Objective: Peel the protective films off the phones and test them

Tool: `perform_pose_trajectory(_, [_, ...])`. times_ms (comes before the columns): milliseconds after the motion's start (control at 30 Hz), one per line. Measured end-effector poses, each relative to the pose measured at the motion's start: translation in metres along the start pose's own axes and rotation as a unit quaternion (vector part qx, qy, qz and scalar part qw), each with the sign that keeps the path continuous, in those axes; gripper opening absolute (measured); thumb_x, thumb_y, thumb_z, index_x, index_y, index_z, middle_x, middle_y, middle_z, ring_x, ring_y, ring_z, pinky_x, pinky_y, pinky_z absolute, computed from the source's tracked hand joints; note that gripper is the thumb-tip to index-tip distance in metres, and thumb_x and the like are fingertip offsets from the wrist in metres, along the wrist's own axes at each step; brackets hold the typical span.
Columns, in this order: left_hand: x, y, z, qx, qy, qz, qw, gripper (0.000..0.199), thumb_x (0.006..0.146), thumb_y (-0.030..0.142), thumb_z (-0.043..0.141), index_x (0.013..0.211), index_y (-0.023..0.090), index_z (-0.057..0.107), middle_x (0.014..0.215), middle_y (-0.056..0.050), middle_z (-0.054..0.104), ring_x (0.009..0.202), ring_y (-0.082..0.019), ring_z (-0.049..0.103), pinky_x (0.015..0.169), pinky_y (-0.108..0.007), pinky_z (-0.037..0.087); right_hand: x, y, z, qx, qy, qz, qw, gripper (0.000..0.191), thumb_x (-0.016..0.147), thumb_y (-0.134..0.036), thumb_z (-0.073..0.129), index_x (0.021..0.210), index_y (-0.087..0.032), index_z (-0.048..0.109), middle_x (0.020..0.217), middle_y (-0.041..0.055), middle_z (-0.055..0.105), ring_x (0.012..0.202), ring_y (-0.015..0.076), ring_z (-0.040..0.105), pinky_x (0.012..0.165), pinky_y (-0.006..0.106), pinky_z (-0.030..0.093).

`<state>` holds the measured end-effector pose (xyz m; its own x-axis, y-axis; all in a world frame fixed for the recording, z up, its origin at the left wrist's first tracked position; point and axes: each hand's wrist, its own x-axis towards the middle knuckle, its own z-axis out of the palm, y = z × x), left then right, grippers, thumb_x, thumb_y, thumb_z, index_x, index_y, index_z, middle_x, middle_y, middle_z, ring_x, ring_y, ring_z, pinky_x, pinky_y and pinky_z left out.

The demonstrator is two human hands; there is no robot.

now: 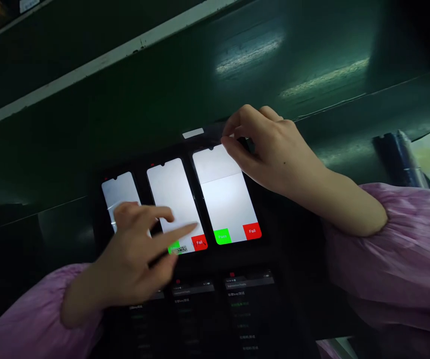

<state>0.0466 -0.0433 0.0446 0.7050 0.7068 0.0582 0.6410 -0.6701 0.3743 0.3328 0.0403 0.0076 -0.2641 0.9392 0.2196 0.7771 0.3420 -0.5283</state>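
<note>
Three phones with lit white screens lie in a row: a left phone [123, 187], a middle phone [173, 194] and a right phone [225, 199]. Green "Pass" and red "Fail" boxes show at the bottom of the middle and right screens. My left hand [134, 257] hovers over the left and middle phones, fingers apart, its index finger stretched across the middle screen; it hides part of both. At the top right corner of the right phone, my right hand [270, 147] has thumb and index finger pressed together. Whatever they pinch, if anything, is too small to make out.
Below the row lie more phones with dark list screens, among them a lower right phone [250, 314] and a lower middle phone [194, 319]. A small white label [193, 133] is above the row. Dark pen-like objects [399, 157] stand at the right.
</note>
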Motion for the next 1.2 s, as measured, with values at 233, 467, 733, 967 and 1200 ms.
perform_pose_trajectory(233, [0.011, -0.035, -0.007, 0.078, 0.084, -0.096, 0.989, 0.026, 0.102, 0.024, 0.054, 0.119, 0.028, 0.074, 0.105, -0.005, 0.062, 0.094, -0.024, 0.056, 0.089, -0.046, 0.04, -0.001, 0.005, 0.001, 0.021, 0.017, -0.024, 0.999, 0.008, 0.104, -0.022, 0.049, 0.107, -0.025, 0.056, 0.1, 0.0014, 0.075, 0.096, 0.0258, 0.065, 0.082, 0.043, 0.053])
perform_pose_trajectory(467, [0.014, -0.03, -0.003, 0.122, 0.096, -0.107, 0.982, 0.029, 0.1, 0.022, 0.053, 0.122, 0.028, 0.072, 0.106, -0.006, 0.063, 0.092, -0.024, 0.056, 0.091, -0.049, 0.04, 0.0, 0.007, 0.0, 0.068, 0.034, -0.041, 0.996, 0.006, 0.103, -0.024, 0.051, 0.1, -0.025, 0.056, 0.096, 0.001, 0.073, 0.094, 0.0233, 0.07, 0.087, 0.045, 0.056])
perform_pose_trajectory(733, [0.02, -0.056, -0.004, 0.183, 0.062, -0.205, 0.959, 0.038, 0.105, 0.036, 0.047, 0.132, 0.027, 0.072, 0.114, -0.011, 0.058, 0.102, -0.03, 0.052, 0.091, -0.053, 0.038, -0.001, 0.003, -0.01, 0.115, 0.105, 0.009, 0.988, 0.006, 0.105, -0.028, 0.057, 0.102, -0.028, 0.052, 0.099, -0.0022, 0.076, 0.085, 0.0193, 0.075, 0.067, 0.035, 0.052])
perform_pose_trajectory(967, [0.025, -0.057, 0.0, 0.168, 0.06, -0.201, 0.963, 0.04, 0.106, 0.035, 0.045, 0.131, 0.025, 0.074, 0.112, -0.011, 0.059, 0.102, -0.031, 0.053, 0.089, -0.053, 0.038, -0.002, 0.008, -0.012, 0.147, 0.124, 0.021, 0.981, 0.009, 0.102, -0.031, 0.061, 0.1, -0.03, 0.052, 0.091, -0.0021, 0.072, 0.083, 0.0243, 0.076, 0.056, 0.037, 0.049])
perform_pose_trajectory(1200, [0.022, -0.054, 0.0, 0.196, 0.084, -0.165, 0.963, 0.038, 0.105, 0.029, 0.047, 0.137, 0.025, 0.067, 0.113, -0.011, 0.06, 0.099, -0.028, 0.052, 0.088, -0.051, 0.04, -0.015, 0.003, -0.014, 0.166, 0.12, 0.024, 0.978, 0.011, 0.101, -0.036, 0.063, 0.1, -0.034, 0.052, 0.087, -0.0033, 0.071, 0.071, 0.0222, 0.072, 0.05, 0.038, 0.049])
